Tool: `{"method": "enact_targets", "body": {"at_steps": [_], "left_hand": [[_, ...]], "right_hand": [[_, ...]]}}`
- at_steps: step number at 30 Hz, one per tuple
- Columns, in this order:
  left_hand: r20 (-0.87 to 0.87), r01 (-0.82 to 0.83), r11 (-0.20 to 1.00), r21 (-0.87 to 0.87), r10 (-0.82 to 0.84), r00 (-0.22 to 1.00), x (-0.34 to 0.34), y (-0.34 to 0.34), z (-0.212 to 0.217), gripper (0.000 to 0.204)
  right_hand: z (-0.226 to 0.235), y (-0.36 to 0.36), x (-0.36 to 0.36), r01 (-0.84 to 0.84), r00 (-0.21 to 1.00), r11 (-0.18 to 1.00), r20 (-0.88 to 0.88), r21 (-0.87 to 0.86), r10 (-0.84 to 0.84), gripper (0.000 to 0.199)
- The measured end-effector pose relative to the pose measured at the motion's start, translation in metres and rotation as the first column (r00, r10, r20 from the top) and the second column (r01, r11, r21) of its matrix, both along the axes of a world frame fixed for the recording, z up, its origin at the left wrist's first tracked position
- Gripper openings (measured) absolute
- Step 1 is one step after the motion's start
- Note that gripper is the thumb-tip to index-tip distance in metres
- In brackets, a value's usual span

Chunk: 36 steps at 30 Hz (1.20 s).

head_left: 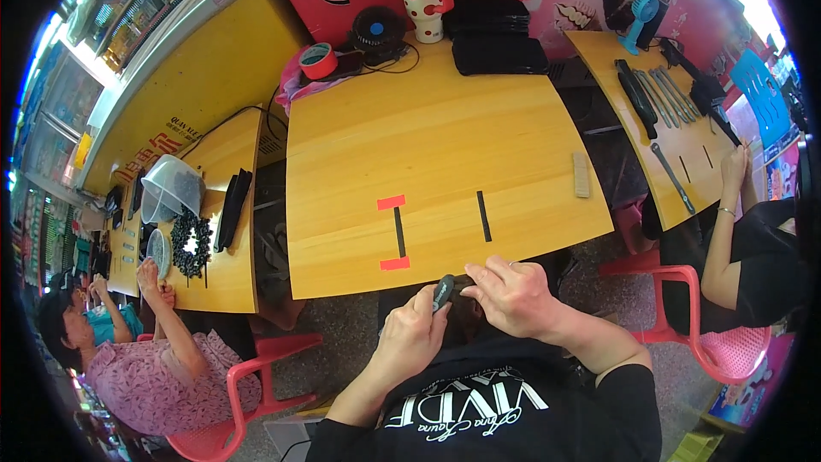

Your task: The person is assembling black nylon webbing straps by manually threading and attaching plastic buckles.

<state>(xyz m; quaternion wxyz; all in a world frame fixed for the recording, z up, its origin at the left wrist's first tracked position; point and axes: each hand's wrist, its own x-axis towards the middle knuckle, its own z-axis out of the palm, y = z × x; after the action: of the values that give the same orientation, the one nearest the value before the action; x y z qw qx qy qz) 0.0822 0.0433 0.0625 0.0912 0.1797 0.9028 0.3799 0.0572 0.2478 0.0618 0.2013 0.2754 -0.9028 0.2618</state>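
Note:
My left hand [409, 331] is closed around a small dark object with a rounded end [443, 292], just off the near edge of the wooden table [445, 137]. Its exact kind is unclear. Right beside it, my right hand [513, 298] has its fingers pinched together, and whatever is between them is too small to make out. Beyond my hands, a black strip [399, 233] lies on the tabletop with a red tape piece [391, 203] across its far end and another red piece [395, 264] at its near end. A second black strip [484, 216] lies to the right.
A tan ridged block [581, 174] sits near the table's right edge. At the back are a spotted tumbler [424, 2], a black fan [378, 27], a red tape roll [318, 61] and black cases [499, 56]. People work at side tables; red chairs [694, 308] flank me.

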Motion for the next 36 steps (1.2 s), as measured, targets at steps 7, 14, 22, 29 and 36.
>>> {"method": "enact_targets", "body": {"at_steps": [7, 14, 22, 29, 36], "left_hand": [[0.378, -0.175, 0.898, 0.404, 0.011, 0.926, 0.016, -0.02, -0.013, 0.025], [0.642, -0.359, 0.732, 0.579, -0.138, 0.754, 0.009, -0.002, -0.023, 0.034], [0.629, -0.366, 0.683, 0.633, -0.178, 0.757, 0.01, 0.003, -0.025, 0.037], [0.576, -0.321, 0.74, 0.591, -0.108, 0.811, 0.014, 0.004, -0.027, 0.03], [0.505, -0.292, 0.774, 0.563, -0.042, 0.862, 0.013, 0.004, -0.025, 0.028]], "right_hand": [[0.037, 0.071, -0.057, 0.336, 0.936, 0.808, 0.267, -0.484, -0.23, 0.013], [0.0, -0.007, 0.018, 0.085, 0.937, 0.887, 0.34, -0.454, 0.084, 0.025], [0.001, -0.015, 0.032, 0.161, 0.951, 0.935, 0.303, -0.315, -0.062, 0.026], [-0.005, -0.016, 0.03, 0.169, 0.96, 0.915, 0.273, -0.366, -0.068, 0.027], [0.0, -0.016, 0.033, 0.184, 0.954, 0.927, 0.286, -0.328, -0.088, 0.027]]}}
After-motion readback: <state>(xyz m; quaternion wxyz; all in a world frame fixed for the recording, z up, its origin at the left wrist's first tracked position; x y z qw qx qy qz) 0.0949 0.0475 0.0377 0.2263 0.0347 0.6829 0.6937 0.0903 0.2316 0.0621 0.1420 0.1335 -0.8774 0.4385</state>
